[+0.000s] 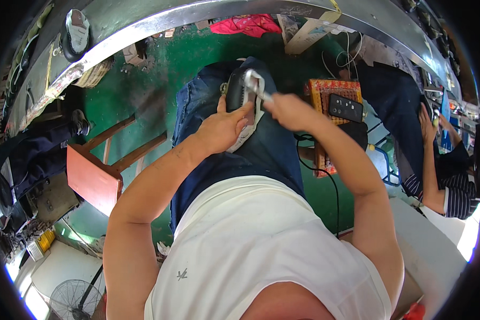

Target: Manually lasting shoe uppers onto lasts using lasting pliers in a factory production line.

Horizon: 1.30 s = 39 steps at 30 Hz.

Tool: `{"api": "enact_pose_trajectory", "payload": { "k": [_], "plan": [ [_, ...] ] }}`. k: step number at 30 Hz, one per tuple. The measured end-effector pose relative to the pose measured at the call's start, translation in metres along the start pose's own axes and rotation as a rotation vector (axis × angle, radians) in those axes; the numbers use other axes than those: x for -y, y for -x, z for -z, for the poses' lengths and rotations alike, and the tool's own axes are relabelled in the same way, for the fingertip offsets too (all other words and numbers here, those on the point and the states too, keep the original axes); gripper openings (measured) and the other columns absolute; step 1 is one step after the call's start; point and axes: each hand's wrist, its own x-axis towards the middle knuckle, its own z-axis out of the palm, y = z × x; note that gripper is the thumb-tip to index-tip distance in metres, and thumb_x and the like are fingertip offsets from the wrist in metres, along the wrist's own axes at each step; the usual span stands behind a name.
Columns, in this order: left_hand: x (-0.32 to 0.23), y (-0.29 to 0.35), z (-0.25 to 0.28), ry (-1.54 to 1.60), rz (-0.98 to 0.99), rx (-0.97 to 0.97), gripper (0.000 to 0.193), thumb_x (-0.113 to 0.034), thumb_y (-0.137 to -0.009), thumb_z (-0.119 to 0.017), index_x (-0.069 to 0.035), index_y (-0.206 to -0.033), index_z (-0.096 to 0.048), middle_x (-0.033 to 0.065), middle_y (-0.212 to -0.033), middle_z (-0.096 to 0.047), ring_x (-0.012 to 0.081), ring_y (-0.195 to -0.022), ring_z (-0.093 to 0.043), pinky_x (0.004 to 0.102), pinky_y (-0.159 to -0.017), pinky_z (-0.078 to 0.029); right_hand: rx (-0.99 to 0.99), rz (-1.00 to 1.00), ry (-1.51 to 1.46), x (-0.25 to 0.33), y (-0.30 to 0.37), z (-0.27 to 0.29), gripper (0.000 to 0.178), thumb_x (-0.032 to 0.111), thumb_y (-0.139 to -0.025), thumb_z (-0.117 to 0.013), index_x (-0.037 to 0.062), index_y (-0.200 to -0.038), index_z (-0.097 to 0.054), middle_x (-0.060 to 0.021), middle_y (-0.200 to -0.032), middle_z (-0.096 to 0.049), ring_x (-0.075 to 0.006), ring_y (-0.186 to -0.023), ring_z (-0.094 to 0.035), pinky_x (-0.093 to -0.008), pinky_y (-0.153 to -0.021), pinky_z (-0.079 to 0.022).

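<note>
A dark shoe (236, 96) with a pale edge and brownish underside lies bottom up across my lap, on the blue jeans (197, 136). My left hand (225, 125) grips it from the near left side, thumb and forefinger spread over it. In my right hand (292, 111), slightly blurred, is a hammer (250, 80), its metal head over the far part of the shoe's underside. Whether the head touches the shoe I cannot tell.
Left of my legs is a reddish stool (93, 178). At the right, a phone (345, 108) rests on an orange box (320, 88). A metal bench (154, 26) curves across the far side, another shoe (76, 34) on it. A co-worker (442, 154) sits at the right.
</note>
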Motion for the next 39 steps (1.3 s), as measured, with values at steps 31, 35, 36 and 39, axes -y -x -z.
{"api": "enact_pose_trajectory", "payload": {
  "k": [31, 35, 36, 39],
  "plan": [
    [-0.026, -0.017, 0.150, 0.713, -0.491, -0.288, 0.080, 0.010, -0.071, -0.081, -0.006, -0.142, -0.048, 0.0097, -0.125, -0.061, 0.0175, -0.110, -0.060, 0.0322, -0.094, -0.052, -0.144, -0.115, -1.014, -0.013, 0.109, -0.033, 0.025, 0.014, -0.099, -0.061, -0.0002, -0.119, -0.060, -0.0013, -0.086, -0.061, -0.0124, -0.075, -0.060, -0.0283, -0.070, -0.050],
    [-0.016, -0.079, 0.133, 0.253, -0.106, -0.096, 0.078, -0.036, -0.077, -0.087, 0.004, -0.135, -0.054, 0.0210, -0.126, -0.063, 0.0282, -0.114, -0.062, 0.0369, -0.097, -0.051, -0.059, -0.147, -0.824, -0.002, 0.112, -0.025, 0.033, 0.011, -0.096, -0.061, -0.0003, -0.127, -0.057, -0.0033, -0.089, -0.062, -0.0112, -0.081, -0.059, -0.0290, -0.074, -0.050],
    [-0.014, -0.089, 0.113, 0.284, 0.048, -0.019, 0.085, -0.049, -0.077, -0.084, 0.007, -0.134, -0.054, 0.0245, -0.128, -0.062, 0.0320, -0.116, -0.062, 0.0386, -0.098, -0.050, -0.018, -0.165, -0.725, 0.004, 0.113, -0.021, 0.036, 0.010, -0.095, -0.060, -0.0007, -0.129, -0.056, -0.0036, -0.089, -0.061, -0.0117, -0.081, -0.059, -0.0305, -0.074, -0.050],
    [0.003, -0.087, 0.038, 0.990, 0.461, 0.106, 0.059, -0.049, -0.101, -0.057, 0.005, -0.124, -0.062, 0.0175, -0.113, -0.070, 0.0230, -0.104, -0.067, 0.0380, -0.092, -0.053, 0.085, -0.042, -0.441, 0.012, 0.113, -0.005, 0.043, 0.009, -0.094, -0.060, -0.0023, -0.135, -0.053, -0.0052, -0.090, -0.063, -0.0113, -0.083, -0.060, -0.0323, -0.076, -0.052]
  ]
}}
